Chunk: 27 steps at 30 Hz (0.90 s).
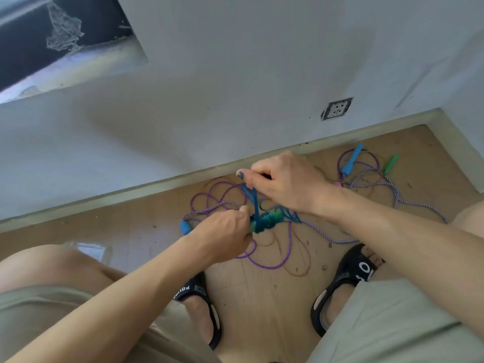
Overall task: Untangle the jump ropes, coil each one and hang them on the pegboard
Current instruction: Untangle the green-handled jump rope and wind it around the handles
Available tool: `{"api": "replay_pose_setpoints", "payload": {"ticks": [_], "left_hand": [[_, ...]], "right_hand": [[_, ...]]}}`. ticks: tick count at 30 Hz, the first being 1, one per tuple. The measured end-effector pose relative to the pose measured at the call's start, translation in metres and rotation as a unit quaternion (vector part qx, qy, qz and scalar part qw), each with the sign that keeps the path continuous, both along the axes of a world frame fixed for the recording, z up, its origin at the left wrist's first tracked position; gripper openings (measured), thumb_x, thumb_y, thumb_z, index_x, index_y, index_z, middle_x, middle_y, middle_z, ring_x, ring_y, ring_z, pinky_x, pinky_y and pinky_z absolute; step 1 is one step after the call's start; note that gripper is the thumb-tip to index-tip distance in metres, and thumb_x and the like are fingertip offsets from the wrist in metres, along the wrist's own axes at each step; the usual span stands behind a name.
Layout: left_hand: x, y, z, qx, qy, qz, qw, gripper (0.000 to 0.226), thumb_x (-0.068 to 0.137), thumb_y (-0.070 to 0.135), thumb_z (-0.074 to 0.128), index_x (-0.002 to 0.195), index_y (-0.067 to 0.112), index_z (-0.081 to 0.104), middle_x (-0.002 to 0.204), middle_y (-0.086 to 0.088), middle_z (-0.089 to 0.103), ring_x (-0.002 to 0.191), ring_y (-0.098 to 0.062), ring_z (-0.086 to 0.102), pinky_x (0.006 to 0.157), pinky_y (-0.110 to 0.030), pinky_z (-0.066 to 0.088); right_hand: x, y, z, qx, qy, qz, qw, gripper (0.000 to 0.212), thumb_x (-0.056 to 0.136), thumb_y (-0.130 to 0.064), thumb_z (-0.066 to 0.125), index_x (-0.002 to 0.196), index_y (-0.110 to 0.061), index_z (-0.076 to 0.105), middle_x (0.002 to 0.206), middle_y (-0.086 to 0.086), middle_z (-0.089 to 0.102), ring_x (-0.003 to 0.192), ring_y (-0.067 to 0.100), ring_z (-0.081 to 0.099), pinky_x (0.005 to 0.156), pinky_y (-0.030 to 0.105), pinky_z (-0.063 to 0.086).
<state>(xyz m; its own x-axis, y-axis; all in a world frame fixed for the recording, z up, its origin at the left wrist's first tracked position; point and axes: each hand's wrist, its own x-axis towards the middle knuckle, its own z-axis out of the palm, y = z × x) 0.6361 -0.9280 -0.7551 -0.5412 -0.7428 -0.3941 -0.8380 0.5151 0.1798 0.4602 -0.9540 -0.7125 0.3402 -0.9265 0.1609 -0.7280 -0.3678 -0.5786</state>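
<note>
Blue rope (252,203): your right hand (285,183) pinches its free end; your left hand (225,235) grips the wound bundle (265,222). Keep tension even, laying turns side by side.

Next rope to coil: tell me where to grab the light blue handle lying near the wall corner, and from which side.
Grip the light blue handle around its middle, coming from above. It lies flat on the floor, angled toward the wall, top side bare; purple cord loops at its lower end, so avoid that end.
</note>
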Motion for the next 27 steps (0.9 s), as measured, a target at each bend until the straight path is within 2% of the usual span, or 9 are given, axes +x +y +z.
{"api": "replay_pose_setpoints", "payload": {"ticks": [4,7,11,13,15,18,20,24,27], "left_hand": [[-0.011,0.019,0.020,-0.044,0.029,-0.098,0.994,0.020,0.097,0.030,0.044,0.094,0.017,0.029,0.064,0.005,0.035,0.052,-0.020,0.037,0.055,-0.033,0.031],[-0.012,0.018,0.030,-0.048,0.059,-0.108,0.991,0.021,0.096,0.032,0.045,0.093,0.018,0.030,0.065,0.004,0.037,0.054,-0.020,0.039,0.056,-0.033,0.032],[-0.007,0.011,0.046,0.025,0.181,-0.050,0.982,0.019,0.095,0.030,0.054,0.104,0.016,0.045,0.069,0.009,0.045,0.062,-0.019,0.045,0.060,-0.032,0.035],[-0.004,0.009,0.054,0.039,0.258,-0.011,0.965,0.016,0.093,0.023,0.059,0.106,0.025,0.050,0.069,0.013,0.051,0.062,-0.012,0.049,0.059,-0.026,0.035],[0.001,0.003,0.059,0.047,0.307,0.085,0.947,0.014,0.092,0.020,0.061,0.102,0.027,0.053,0.070,0.014,0.055,0.061,-0.007,0.050,0.056,-0.020,0.035],[0.012,-0.010,0.055,0.073,0.287,0.245,0.923,0.022,0.090,0.026,0.062,0.108,0.017,0.053,0.078,0.007,0.057,0.061,-0.010,0.049,0.058,-0.028,0.042],[0.016,-0.017,0.048,0.100,0.274,0.293,0.910,0.028,0.089,0.028,0.063,0.110,0.016,0.049,0.082,0.001,0.058,0.063,-0.014,0.050,0.060,-0.036,0.047],[0.026,-0.029,0.027,0.092,0.172,0.322,0.926,0.029,0.093,0.025,0.058,0.110,0.007,0.042,0.090,-0.005,0.058,0.066,-0.013,0.051,0.052,-0.028,0.040],[0.028,-0.028,0.013,0.098,0.107,0.272,0.951,0.027,0.095,0.025,0.056,0.105,0.006,0.040,0.090,-0.007,0.058,0.072,-0.019,0.055,0.056,-0.031,0.042]], "right_hand": [[-0.016,-0.017,-0.009,0.007,0.070,-0.009,0.997,0.062,0.098,-0.054,0.047,0.051,-0.015,0.039,0.043,0.000,0.043,0.045,0.012,0.042,0.048,0.030,0.031],[-0.021,-0.020,-0.019,0.031,0.132,-0.024,0.990,0.064,0.096,-0.060,0.043,0.050,-0.017,0.040,0.045,-0.002,0.039,0.047,0.010,0.040,0.051,0.030,0.029],[-0.016,-0.012,-0.033,0.141,0.149,-0.025,0.978,0.063,0.098,-0.062,0.035,0.057,-0.017,0.050,0.054,-0.002,0.050,0.056,0.016,0.050,0.062,0.033,0.043],[-0.015,-0.004,-0.042,0.199,0.133,-0.016,0.971,0.051,0.101,-0.053,0.038,0.066,-0.018,0.053,0.062,-0.004,0.052,0.066,0.021,0.055,0.066,0.036,0.045],[-0.012,0.004,-0.048,0.236,0.125,-0.016,0.964,0.044,0.102,-0.043,0.037,0.067,-0.019,0.048,0.069,-0.001,0.050,0.079,0.027,0.057,0.070,0.037,0.044],[0.000,0.012,-0.044,0.266,0.104,-0.034,0.958,0.061,0.104,-0.052,0.023,0.058,-0.015,0.042,0.061,-0.002,0.039,0.070,0.027,0.047,0.065,0.035,0.036],[0.006,0.020,-0.036,0.275,0.086,-0.025,0.957,0.059,0.106,-0.047,0.024,0.060,-0.016,0.042,0.063,-0.005,0.034,0.068,0.023,0.045,0.062,0.033,0.034],[0.017,0.041,-0.025,0.209,0.121,0.030,0.970,0.058,0.106,-0.047,0.021,0.062,-0.018,0.044,0.064,0.002,0.052,0.068,0.023,0.050,0.064,0.035,0.037],[0.021,0.045,-0.022,0.127,0.154,0.065,0.978,0.058,0.103,-0.053,0.023,0.061,-0.018,0.045,0.060,-0.003,0.051,0.058,0.017,0.047,0.060,0.033,0.031]]}}
